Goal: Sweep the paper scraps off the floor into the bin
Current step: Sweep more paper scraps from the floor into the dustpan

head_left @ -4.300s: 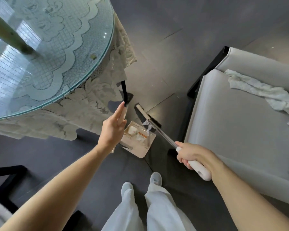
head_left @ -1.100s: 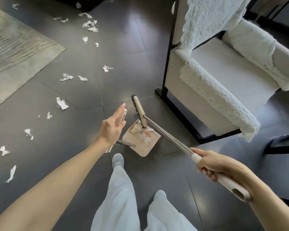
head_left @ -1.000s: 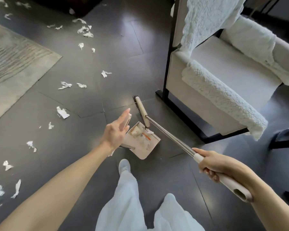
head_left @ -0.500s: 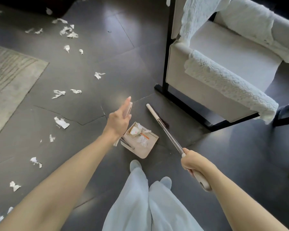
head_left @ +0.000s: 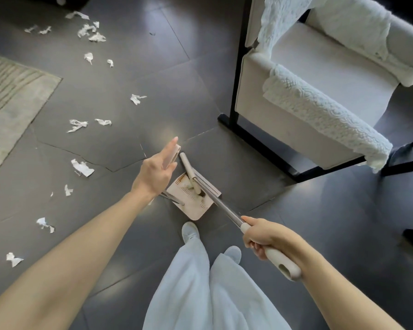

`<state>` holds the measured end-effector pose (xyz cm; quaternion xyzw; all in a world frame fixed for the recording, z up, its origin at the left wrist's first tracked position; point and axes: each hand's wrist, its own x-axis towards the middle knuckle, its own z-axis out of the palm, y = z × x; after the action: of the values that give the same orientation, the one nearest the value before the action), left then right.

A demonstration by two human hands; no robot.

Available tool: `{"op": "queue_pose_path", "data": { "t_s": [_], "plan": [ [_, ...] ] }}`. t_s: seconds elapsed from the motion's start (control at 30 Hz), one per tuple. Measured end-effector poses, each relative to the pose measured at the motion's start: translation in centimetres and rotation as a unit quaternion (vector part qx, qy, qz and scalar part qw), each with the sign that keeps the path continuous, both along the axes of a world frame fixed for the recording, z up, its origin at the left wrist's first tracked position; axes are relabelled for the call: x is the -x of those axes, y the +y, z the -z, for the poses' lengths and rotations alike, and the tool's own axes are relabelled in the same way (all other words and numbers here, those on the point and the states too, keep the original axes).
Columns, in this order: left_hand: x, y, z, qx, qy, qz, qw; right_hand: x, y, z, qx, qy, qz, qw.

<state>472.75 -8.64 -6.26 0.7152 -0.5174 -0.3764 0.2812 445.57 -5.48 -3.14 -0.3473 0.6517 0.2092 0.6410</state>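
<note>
**Light scraps, loose on a smooth floor**

The torn white paper scraps (head_left: 81, 167) are thin, crumpled and surely very light. I judge that a fast stroke will make them fly or slide away on the glossy dark grey tiled floor (head_left: 129, 75), so short, low strokes are better. They are soft and cannot break, and they should be moved with the bristles, not by hand.

They lie scattered on the left, from the near floor up to the far corner. Some are just beside the pale grey woven rug (head_left: 7, 96), and all are well apart from the cream armchair with a black frame (head_left: 320, 86). No bin is in view.

The right hand (head_left: 265, 236) is wrapped firmly round the cream grip of the long metal-shafted broom (head_left: 219, 206), whose beige head rests in the beige plastic dustpan (head_left: 196, 208).

The left hand (head_left: 156, 173) has its fingers stretched along the top of the dustpan's long handle. I cannot tell if the thumb clamps it.
</note>
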Motion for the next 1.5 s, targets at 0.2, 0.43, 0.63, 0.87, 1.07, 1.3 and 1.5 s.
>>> {"op": "queue_pose_path", "data": {
  "t_s": [0.2, 0.43, 0.63, 0.87, 1.07, 1.3, 1.5],
  "plan": [
    [-3.8, -0.6, -1.3, 0.03, 0.038, -0.14, 0.989, -2.9, -3.8, -4.6, 0.082, 0.003, -0.151, 0.985],
    [-8.8, -3.4, -3.1, 0.061, 0.063, -0.263, 0.961, -7.9, -12.6, -6.7, 0.112, -0.031, -0.123, 0.986],
    [-13.3, -8.9, -3.5, 0.074, 0.039, -0.327, 0.941, -13.8, -23.2, -6.9, 0.12, -0.072, -0.103, 0.985],
    [-19.0, -18.9, -2.1, 0.049, 0.001, -0.409, 0.911, -22.5, -39.4, -2.4, 0.172, -0.081, -0.199, 0.961],
    [-23.1, -26.3, -2.1, 0.013, -0.001, -0.48, 0.877, -30.3, -50.2, 1.4, 0.264, -0.048, -0.383, 0.884],
    [-27.7, -33.6, -1.4, -0.003, -0.002, -0.511, 0.859, -37.6, -57.3, 4.3, 0.277, -0.02, -0.495, 0.823],
    [-30.6, -38.0, -0.4, -0.01, 0.016, -0.496, 0.868, -41.0, -59.8, 4.8, 0.181, -0.026, -0.525, 0.831]
  ]
}}
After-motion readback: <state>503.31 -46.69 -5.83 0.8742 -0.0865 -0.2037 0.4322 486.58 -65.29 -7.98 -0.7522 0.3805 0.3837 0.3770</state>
